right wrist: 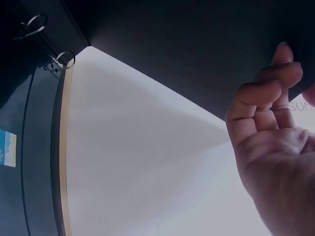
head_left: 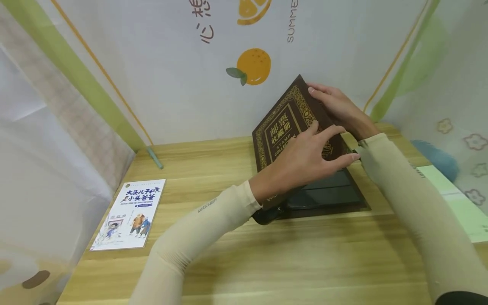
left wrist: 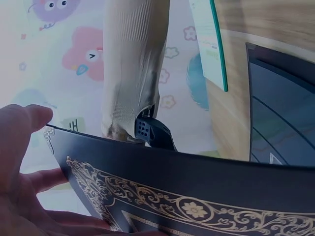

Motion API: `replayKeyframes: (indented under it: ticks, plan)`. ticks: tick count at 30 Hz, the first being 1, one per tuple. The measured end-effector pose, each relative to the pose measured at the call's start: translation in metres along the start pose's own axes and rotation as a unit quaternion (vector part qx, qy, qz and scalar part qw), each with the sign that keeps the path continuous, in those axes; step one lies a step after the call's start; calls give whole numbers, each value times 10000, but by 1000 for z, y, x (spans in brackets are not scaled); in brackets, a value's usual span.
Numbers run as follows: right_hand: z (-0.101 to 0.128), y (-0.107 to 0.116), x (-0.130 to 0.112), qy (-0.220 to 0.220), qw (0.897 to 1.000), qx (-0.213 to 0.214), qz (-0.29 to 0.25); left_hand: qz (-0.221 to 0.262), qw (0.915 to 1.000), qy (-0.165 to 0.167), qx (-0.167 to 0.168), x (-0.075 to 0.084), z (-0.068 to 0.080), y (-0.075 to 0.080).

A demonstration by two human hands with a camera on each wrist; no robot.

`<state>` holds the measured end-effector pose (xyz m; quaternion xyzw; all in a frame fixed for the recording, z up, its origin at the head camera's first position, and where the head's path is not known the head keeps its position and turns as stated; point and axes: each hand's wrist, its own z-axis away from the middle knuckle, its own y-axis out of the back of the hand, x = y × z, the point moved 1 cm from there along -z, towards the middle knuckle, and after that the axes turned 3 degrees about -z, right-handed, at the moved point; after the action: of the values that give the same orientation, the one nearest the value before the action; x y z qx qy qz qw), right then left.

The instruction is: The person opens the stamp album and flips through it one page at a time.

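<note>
A dark brown stamp album point(head_left: 284, 127) with gold ornament and lettering stands half opened on the wooden table, its cover tilted up. Below the cover lie black pocket pages point(head_left: 320, 197). My right hand point(head_left: 337, 108) pinches the cover's upper right edge, thumb on the front and curled fingers behind it, as the right wrist view shows. Across the cover's front reaches my left hand point(head_left: 305, 154), fingers spread and thumb apart near the free edge. Metal binder rings point(right wrist: 66, 59) show inside the album, along with a small blue stamp-like piece point(right wrist: 9, 147) in a page.
To the left lies a white picture book point(head_left: 127, 216) with cartoon figures. A thin green stick point(head_left: 154, 157) rests at the table's back left. Pale green paper or a booklet point(head_left: 463, 207) lies at the right. Printed cloth point(head_left: 171, 84) hangs around the table.
</note>
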<state>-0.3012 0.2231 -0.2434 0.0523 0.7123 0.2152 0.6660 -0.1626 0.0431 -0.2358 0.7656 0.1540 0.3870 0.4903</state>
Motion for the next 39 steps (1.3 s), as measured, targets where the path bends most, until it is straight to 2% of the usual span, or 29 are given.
replayKeyframes:
  ticks: [4,7,12,15,18,22,24,25,29,32,36,39]
  plan:
    - [4,1,3,-14,9997,-127,-218,225,9995,-66,229,-3,6,2]
    - [10,3,10,-64,9993,-341,-143,443,9983,-44,370,-8,13,8]
    - [26,9,37,-144,9954,-787,519,725,9933,-131,885,-22,33,21]
    - [36,14,56,-232,9888,-1021,1060,1010,9871,-140,1237,-34,48,29]
    - [43,17,76,-293,9777,-1110,1761,1323,9798,22,1502,-45,65,35]
    - [49,16,101,-157,9509,-1108,2884,1725,9683,212,1794,-57,86,41]
    - [53,12,112,-61,9384,-1130,3265,1868,9632,276,1916,-64,96,44]
    - [55,10,116,-5,9354,-1160,3340,1928,9606,317,1976,-67,101,45]
    - [63,4,133,28,9283,-1331,3471,1950,9539,427,2241,-83,120,47]
    - [66,-1,141,-13,9248,-1433,3524,1798,9520,588,2408,-93,137,49]
    - [71,-5,148,-89,9250,-1541,3473,1271,9487,849,2768,-105,162,53]
    - [72,-5,151,-147,9275,-1589,3380,723,9360,1000,3295,-114,178,56]
